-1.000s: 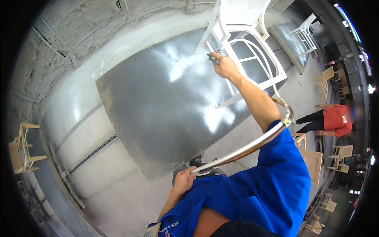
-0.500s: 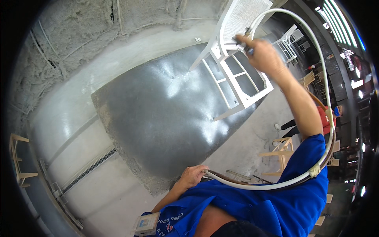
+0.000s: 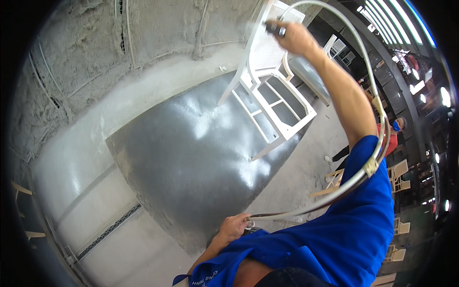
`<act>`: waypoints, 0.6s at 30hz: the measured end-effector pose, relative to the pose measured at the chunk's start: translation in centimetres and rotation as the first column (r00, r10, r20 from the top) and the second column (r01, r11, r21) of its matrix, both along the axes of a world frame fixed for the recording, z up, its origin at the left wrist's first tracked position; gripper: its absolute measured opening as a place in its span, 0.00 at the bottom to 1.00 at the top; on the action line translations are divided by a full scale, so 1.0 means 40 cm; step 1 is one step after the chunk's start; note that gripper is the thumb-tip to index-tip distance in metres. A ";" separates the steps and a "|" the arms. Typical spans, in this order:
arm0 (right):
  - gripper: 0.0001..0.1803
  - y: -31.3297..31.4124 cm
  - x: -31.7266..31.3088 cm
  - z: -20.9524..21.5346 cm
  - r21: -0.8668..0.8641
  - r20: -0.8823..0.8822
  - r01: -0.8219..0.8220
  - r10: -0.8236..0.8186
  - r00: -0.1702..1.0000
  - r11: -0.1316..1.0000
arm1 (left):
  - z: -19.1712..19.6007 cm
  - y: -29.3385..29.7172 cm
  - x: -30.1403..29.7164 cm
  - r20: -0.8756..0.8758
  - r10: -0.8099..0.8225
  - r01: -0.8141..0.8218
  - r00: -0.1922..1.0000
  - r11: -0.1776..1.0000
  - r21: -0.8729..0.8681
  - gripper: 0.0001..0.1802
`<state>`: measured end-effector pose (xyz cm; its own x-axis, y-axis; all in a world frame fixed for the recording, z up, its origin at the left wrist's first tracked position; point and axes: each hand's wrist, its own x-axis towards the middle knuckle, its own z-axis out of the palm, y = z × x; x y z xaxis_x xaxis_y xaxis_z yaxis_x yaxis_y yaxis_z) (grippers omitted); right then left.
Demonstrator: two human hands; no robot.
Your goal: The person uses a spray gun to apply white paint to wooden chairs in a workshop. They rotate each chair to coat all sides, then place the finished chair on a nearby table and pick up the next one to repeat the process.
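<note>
A white chair frame with a woven back panel stands at the far end of a dark, paint-dusted board. My right hand is closed around a spray gun, held up before the upper part of the chair back. A faint pale mist shows by the gun's tip. From the gun a whitish hose loops over my right arm and across my front. Low in the middle, my left hand grips this hose near my waist.
Behind the board rises a rough, coated grey wall. A person in a red top stands at the right. Unpainted wooden chairs line the right side, and more wooden legs show at the far left.
My right hand has moved up and left with the spray gun, along the chair back. The whole view has shifted, so the chair sits further left. My left hand keeps its hold on the hose.
</note>
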<state>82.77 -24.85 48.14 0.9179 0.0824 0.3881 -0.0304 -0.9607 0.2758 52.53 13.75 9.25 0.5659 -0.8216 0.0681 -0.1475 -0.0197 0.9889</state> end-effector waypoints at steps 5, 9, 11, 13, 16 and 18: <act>0.22 -0.053 0.091 0.309 0.077 0.306 -0.100 0.072 0.949 0.992 | 0.064 -0.028 0.033 0.074 0.019 -0.021 0.997 0.999 0.028 0.14; 0.22 -0.051 0.065 0.449 0.325 0.363 0.073 -0.196 0.911 0.943 | 0.115 -0.047 0.046 -0.049 -0.049 0.048 0.998 0.999 -0.007 0.14; 0.22 -0.051 0.025 0.477 0.339 0.418 0.022 -0.171 0.892 0.941 | 0.135 -0.063 0.049 0.000 -0.078 0.078 0.997 0.997 -0.027 0.14; 0.20 -0.060 -0.009 0.494 0.455 0.425 -0.075 -0.142 0.894 0.887 | 0.149 -0.092 0.051 0.035 -0.046 0.048 0.998 0.996 -0.072 0.14; 0.13 -0.113 -0.015 0.516 0.625 0.270 -0.002 -0.215 0.939 0.781 | 0.161 -0.164 0.053 0.078 -0.062 0.066 0.995 0.996 -0.058 0.13; 0.12 -0.198 -0.005 0.513 0.647 0.236 0.025 -0.232 0.944 0.762 | 0.166 -0.232 0.046 0.125 -0.061 0.067 0.990 0.997 -0.043 0.10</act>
